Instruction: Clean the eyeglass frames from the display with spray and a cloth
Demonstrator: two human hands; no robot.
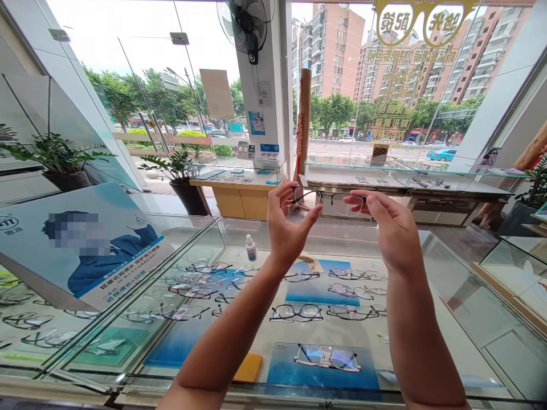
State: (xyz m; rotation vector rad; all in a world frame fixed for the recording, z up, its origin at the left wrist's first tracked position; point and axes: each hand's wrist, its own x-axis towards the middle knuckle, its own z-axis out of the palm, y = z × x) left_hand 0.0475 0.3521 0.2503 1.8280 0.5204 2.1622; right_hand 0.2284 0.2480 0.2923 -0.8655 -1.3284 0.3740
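A pair of eyeglasses (pixel 328 195) with a dark upper rim and clear lenses is held up level above the glass display case (pixel 444 319). My left hand (pixel 285 219) grips its left end, fingers curled behind the frame and thumb out below the lens. At the other end, my right hand (pixel 393 225) pinches the frame between thumb and fingers, some fingertips showing through the right lens. Beneath my arms, several eyeglasses (pixel 297 312) lie in rows. Nearer to me, a thin-rimmed pair of glasses (pixel 327 357) rests over a blue card.
A small white bottle (pixel 250 248) stands toward the back of the case. On the left, a large advertising board (pixel 85 245) leans over the glass. Potted plants (pixel 183 176) and another display counter (pixel 239 193) stand beyond. An orange-yellow cloth or case (pixel 248 368) lies near the front edge.
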